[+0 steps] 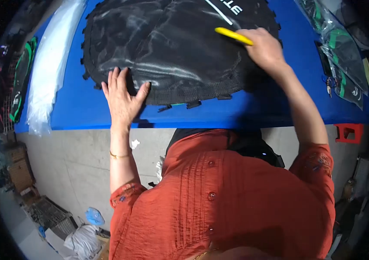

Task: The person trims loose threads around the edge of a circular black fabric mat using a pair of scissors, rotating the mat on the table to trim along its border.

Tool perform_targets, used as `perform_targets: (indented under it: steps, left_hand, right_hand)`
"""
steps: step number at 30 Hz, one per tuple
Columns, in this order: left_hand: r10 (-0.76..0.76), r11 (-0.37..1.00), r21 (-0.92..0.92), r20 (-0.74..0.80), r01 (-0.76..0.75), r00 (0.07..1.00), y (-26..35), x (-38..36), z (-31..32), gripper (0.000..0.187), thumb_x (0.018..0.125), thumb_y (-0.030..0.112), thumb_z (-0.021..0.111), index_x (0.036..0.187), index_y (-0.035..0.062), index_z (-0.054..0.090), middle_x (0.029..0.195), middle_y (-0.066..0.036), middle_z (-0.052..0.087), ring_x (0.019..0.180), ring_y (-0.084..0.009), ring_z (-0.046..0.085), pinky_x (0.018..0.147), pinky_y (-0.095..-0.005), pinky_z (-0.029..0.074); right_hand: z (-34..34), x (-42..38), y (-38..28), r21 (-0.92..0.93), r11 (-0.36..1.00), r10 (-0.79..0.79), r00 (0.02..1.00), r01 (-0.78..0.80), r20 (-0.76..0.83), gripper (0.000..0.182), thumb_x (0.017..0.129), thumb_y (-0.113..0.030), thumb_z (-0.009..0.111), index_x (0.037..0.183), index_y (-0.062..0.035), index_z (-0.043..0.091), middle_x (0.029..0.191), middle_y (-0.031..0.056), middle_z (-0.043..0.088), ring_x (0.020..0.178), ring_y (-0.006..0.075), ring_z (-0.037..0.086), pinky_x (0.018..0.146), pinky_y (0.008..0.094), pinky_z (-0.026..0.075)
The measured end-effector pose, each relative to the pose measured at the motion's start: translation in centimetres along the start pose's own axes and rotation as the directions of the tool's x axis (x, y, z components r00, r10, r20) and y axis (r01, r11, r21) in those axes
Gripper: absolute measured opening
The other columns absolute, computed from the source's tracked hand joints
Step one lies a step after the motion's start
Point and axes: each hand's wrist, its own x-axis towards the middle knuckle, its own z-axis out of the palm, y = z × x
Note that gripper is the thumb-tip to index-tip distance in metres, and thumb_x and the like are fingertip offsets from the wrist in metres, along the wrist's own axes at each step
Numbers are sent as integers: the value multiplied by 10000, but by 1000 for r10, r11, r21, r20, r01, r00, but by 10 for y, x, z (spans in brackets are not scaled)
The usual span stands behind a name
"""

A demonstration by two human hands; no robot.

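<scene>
A round black mesh mat with small tabs around its edge lies on the blue table, with white lettering at its far right. My left hand presses on the near left part of the mat, fingers stretched and thumb spread. In my right hand, closed over the right side of the mat, is a slim yellow tool. One rounded end of it points left; the rest is hidden in my grip, so its kind does not show.
Clear plastic sheeting lies along the left of the blue table. At the right are plastic-bagged black and green pieces and small metal items. A red stool stands below the right edge.
</scene>
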Motion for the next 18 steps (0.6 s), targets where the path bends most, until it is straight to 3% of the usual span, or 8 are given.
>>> perform_targets:
  steps: [3, 6, 8, 12, 13, 16, 17, 18]
  left_hand:
    - [56, 998, -35, 42, -55, 998, -29, 14, -3, 810, 874, 575, 808, 1479, 80, 596, 1608, -232, 501, 1555, -395, 392, 1288, -633, 179]
    - [107, 993, -59, 59, -103, 992, -55, 30, -4, 801, 867, 592, 809, 1464, 93, 619, 1608, -212, 511, 1564, -388, 381, 1282, -669, 155]
    - [128, 991, 17, 63, -130, 990, -71, 39, -4, 803, 870, 613, 797, 1467, 104, 625, 1610, -184, 519, 1569, -379, 377, 1277, -688, 144]
    - [66, 966, 249, 32, -72, 997, -92, 53, -18, 777, 925, 630, 739, 1480, 102, 611, 1585, -177, 548, 1568, -369, 378, 1257, -705, 183]
    - [64, 939, 339, -21, -53, 998, -86, 51, -22, 595, 990, 488, 723, 1459, 134, 630, 1557, -164, 576, 1522, -373, 444, 1249, -657, 250]
    - [124, 955, 283, -123, -85, 985, -40, 35, -24, 416, 989, 278, 723, 1361, 102, 661, 1411, -155, 671, 1356, -379, 594, 1199, -623, 351]
    - [99, 991, 104, -138, -85, 985, -10, 26, -23, 326, 956, 110, 698, 1280, 80, 671, 1267, -141, 726, 1195, -367, 675, 1144, -580, 429]
    - [130, 991, 54, -220, -121, 967, 19, 16, -16, 291, 950, 91, 712, 1238, 72, 684, 1203, -152, 737, 1148, -353, 690, 1113, -540, 460]
  right_hand:
    - [-6, -20, 22, -17, 999, 44, 999, -44, 3, 344, 927, -128, 712, 1270, -150, 728, 1124, 97, 773, 1062, 342, 686, 944, 464, 560]
    - [-6, -38, 11, 83, 996, -26, 1000, 27, -13, 327, 932, -121, 707, 1258, -137, 728, 1102, 103, 771, 1046, 341, 686, 923, 466, 564]
    - [-1, -51, -5, 186, 961, -191, 977, 205, -94, 305, 911, -100, 713, 1214, -139, 726, 1043, 111, 744, 993, 343, 682, 868, 464, 576]
    - [-15, -61, -67, 256, 930, -280, 960, 263, 32, 334, 856, -64, 719, 1183, -131, 719, 1004, 96, 719, 969, 326, 665, 861, 451, 567]
    - [-18, -61, -76, 363, 875, -336, 941, 321, -23, 352, 826, -57, 740, 1172, -120, 718, 993, 85, 717, 975, 325, 660, 867, 450, 559]
    - [-12, -59, -94, 460, 833, -351, 936, 309, 7, 372, 803, -48, 754, 1168, -107, 718, 1001, 81, 722, 974, 324, 662, 866, 456, 553]
    - [-10, -58, -97, 461, 840, -337, 941, 287, 29, 379, 793, -35, 759, 1164, -98, 718, 1000, 82, 726, 971, 324, 664, 869, 451, 551]
    - [-10, -55, -95, 450, 842, -339, 941, 298, 11, 370, 798, -41, 756, 1162, -96, 718, 997, 83, 727, 969, 324, 665, 869, 447, 550]
